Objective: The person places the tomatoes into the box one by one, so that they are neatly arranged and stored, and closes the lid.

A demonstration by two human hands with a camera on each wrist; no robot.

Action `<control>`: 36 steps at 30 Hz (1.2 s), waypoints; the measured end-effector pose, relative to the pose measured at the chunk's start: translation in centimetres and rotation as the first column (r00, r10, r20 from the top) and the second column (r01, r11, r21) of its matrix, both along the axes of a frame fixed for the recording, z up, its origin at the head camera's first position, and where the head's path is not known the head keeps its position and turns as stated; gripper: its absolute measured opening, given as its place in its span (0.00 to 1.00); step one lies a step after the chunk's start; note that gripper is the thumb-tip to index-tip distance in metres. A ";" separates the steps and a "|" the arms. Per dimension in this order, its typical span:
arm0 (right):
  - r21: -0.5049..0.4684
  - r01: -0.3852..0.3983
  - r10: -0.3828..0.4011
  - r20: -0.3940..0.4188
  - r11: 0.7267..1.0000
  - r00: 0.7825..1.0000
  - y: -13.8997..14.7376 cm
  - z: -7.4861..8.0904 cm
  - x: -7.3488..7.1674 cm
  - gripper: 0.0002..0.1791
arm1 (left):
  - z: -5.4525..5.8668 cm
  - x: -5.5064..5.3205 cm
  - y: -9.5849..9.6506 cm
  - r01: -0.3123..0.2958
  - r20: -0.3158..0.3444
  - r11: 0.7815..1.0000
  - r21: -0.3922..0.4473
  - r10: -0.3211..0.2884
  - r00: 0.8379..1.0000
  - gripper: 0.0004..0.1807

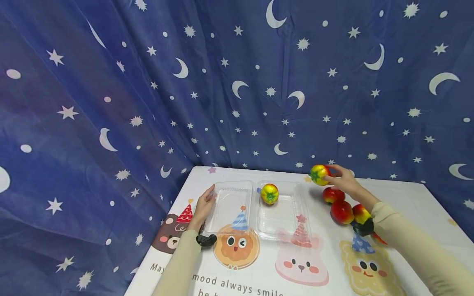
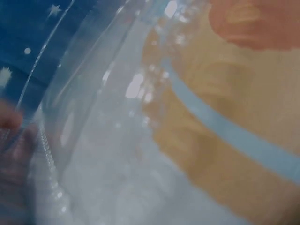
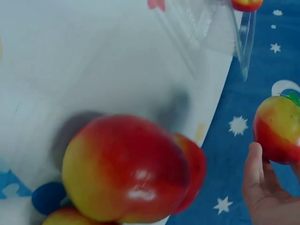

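Note:
My right hand [image 1: 345, 181] holds a red-and-yellow fruit [image 1: 319, 174] with a green leafy top, raised above the back of the table. The thumb and fingers are around its red side, as the right wrist view also shows. An opened clear plastic clamshell box [image 1: 275, 235] lies flat at the middle, its two halves side by side. One similar fruit [image 1: 269, 194] sits in the back part of the right half. My left hand [image 1: 204, 206] grips the outer left edge of the box; its fingertips [image 2: 9, 117] show at the plastic rim in the left wrist view.
Several more red-and-yellow fruits [image 1: 342, 212] lie in a group on the right, partly hidden under my right forearm and the black wrist camera [image 1: 363, 227]. A white cloth with printed cartoon figures covers the table [image 1: 266, 263]. A blue star-patterned curtain [image 1: 259, 102] hangs directly behind.

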State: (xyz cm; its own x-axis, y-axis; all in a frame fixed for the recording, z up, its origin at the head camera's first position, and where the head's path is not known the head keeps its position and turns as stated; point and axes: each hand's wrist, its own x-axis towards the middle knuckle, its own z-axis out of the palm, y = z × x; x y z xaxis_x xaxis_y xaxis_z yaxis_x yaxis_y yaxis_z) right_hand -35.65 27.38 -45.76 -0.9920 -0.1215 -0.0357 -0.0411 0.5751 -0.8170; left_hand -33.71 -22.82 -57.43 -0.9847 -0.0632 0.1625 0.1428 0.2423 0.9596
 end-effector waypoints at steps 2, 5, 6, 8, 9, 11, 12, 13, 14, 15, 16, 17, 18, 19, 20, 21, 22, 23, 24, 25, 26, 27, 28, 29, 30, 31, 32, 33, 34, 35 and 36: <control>-0.019 -0.026 0.026 0.002 0.999 1.000 -0.6 0.0 0.0 0.41 | 0.0 0.1 0.0 0.003 0.006 1.000 0.012 -0.003 1.000 0.27; -0.014 -0.044 0.044 -0.015 0.999 0.999 -1.3 0.1 0.0 0.40 | 0.1 0.1 0.0 0.009 0.008 1.000 0.027 -0.009 1.000 0.27; -0.013 -0.048 0.048 -0.022 0.999 0.999 -1.5 0.2 0.0 0.40 | 0.1 0.1 0.0 0.012 0.006 0.999 0.029 -0.013 1.000 0.27; -0.019 -0.049 0.049 -0.035 0.999 0.998 -2.0 0.2 0.0 0.39 | 0.1 0.0 -0.1 0.024 -0.007 0.999 0.040 -0.023 1.000 0.27; -0.029 -0.051 0.050 -0.039 0.998 0.998 -2.2 0.1 -0.1 0.38 | 0.1 0.0 -0.1 0.030 -0.014 0.999 0.045 -0.029 0.999 0.27; -0.055 -0.057 0.055 -0.038 0.997 0.998 -2.7 0.1 -0.1 0.38 | -0.1 -0.2 -0.1 0.037 -0.021 0.998 0.053 -0.036 0.999 0.27; -0.072 -0.061 0.058 -0.034 0.996 0.998 -2.9 0.0 -0.2 0.38 | -0.1 -0.2 -0.1 0.036 -0.025 0.998 0.051 -0.035 0.999 0.27; -0.085 -0.060 0.058 -0.030 0.995 0.998 -3.2 -0.1 -0.2 0.38 | -0.1 -0.3 -0.1 0.035 -0.025 0.998 0.048 -0.033 0.999 0.27; -0.094 -0.064 0.062 -0.028 0.994 0.998 -3.4 -0.2 -0.2 0.38 | -0.1 -0.3 -0.1 0.031 -0.023 0.999 0.041 -0.030 0.999 0.27; -0.095 -0.065 0.063 -0.026 0.993 0.998 -3.7 -0.3 -0.2 0.38 | -0.1 -0.2 -0.1 0.026 -0.022 0.999 0.030 -0.025 0.999 0.27; -0.092 -0.066 0.064 -0.028 0.994 0.998 -3.9 -0.4 -0.1 0.37 | -0.2 -0.2 -0.1 0.022 -0.021 1.000 0.022 -0.021 1.000 0.26; -0.084 -0.071 0.068 -0.033 0.994 0.997 -4.1 -0.5 -0.1 0.37 | -0.1 -0.2 -0.1 0.019 -0.018 1.000 0.017 -0.019 1.000 0.26; -0.076 -0.075 0.072 -0.036 0.994 0.997 -4.4 -0.6 -0.1 0.37 | -0.1 -0.1 -0.1 0.017 -0.016 1.000 0.014 -0.017 1.000 0.26; -0.066 -0.080 0.077 -0.042 0.995 0.996 -4.6 -0.7 0.0 0.36 | -0.1 -0.1 -0.1 0.017 -0.014 1.000 0.014 -0.017 1.000 0.26; -0.059 -0.084 0.081 -0.048 0.995 0.996 -4.8 -0.9 0.0 0.36 | -0.1 0.0 -0.1 0.018 -0.014 1.000 0.016 -0.017 1.000 0.26; -0.049 -0.093 0.090 -0.053 0.994 0.994 -5.0 -1.0 0.0 0.36 | -0.2 0.0 0.0 0.020 -0.017 1.000 0.019 -0.020 1.000 0.26; -0.047 -0.102 0.100 -0.056 0.994 0.993 -5.3 -1.0 0.1 0.36 | -0.2 0.1 0.0 0.021 -0.016 1.000 0.023 -0.021 1.000 0.26; -0.046 -0.111 0.108 -0.058 0.993 0.992 -5.5 -1.1 0.1 0.36 | -0.2 0.1 0.0 0.021 -0.019 0.999 0.024 -0.021 1.000 0.26; -0.050 -0.116 0.114 -0.057 0.992 0.992 -5.7 -1.2 0.2 0.36 | -0.3 0.1 0.0 0.020 -0.022 1.000 0.023 -0.019 1.000 0.26; -0.053 -0.123 0.120 -0.058 0.991 0.991 -6.0 -1.3 0.2 0.36 | -0.3 0.1 0.1 0.017 -0.022 1.000 0.025 -0.016 1.000 0.26; -0.058 -0.131 0.128 -0.056 0.990 0.990 -6.2 -1.3 0.2 0.37 | -0.3 0.1 0.1 0.017 -0.024 1.000 0.022 -0.016 1.000 0.26; -0.063 -0.141 0.138 -0.052 0.988 0.989 -6.5 -1.3 0.3 0.37 | -0.3 0.1 0.1 0.013 -0.023 1.000 0.024 -0.013 1.000 0.26; -0.071 -0.149 0.145 -0.049 0.986 0.988 -6.7 -1.4 0.3 0.38 | -0.3 0.2 0.1 0.008 -0.020 1.000 0.025 -0.008 1.000 0.26; -0.079 -0.154 0.151 -0.040 0.985 0.988 -6.9 -1.4 0.3 0.38 | -0.3 0.1 0.2 0.007 -0.020 1.000 0.023 -0.006 1.000 0.26; -0.084 -0.157 0.155 -0.031 0.984 0.987 -7.1 -1.4 0.3 0.39 | -0.3 0.1 0.1 0.006 -0.019 1.000 0.025 -0.005 1.000 0.26; -0.089 -0.162 0.160 -0.023 0.983 0.987 -7.4 -1.5 0.3 0.39 | -0.3 0.1 0.1 0.004 -0.018 1.000 0.029 -0.004 1.000 0.26; -0.095 -0.169 0.168 -0.015 0.981 0.986 -7.5 -1.5 0.3 0.40 | -0.4 0.0 0.1 0.004 -0.019 0.999 0.032 -0.003 1.000 0.26; -0.099 -0.177 0.177 -0.009 0.979 0.984 -7.7 -1.5 0.4 0.40 | -0.4 0.0 0.1 0.004 -0.020 0.999 0.037 -0.003 1.000 0.26; -0.101 -0.183 0.184 -0.005 0.978 0.983 -7.9 -1.6 0.4 0.41 | -0.4 0.0 0.1 0.008 -0.025 0.999 0.035 -0.007 1.000 0.26; -0.099 -0.188 0.189 0.000 0.977 0.982 -8.1 -1.7 0.3 0.40 | -0.4 0.0 0.0 0.014 -0.032 0.999 0.035 -0.013 0.999 0.26; -0.093 -0.199 0.199 -0.003 0.976 0.980 -8.3 -1.7 0.4 0.40 | -0.3 0.0 0.0 0.017 -0.032 0.999 0.041 -0.016 0.999 0.26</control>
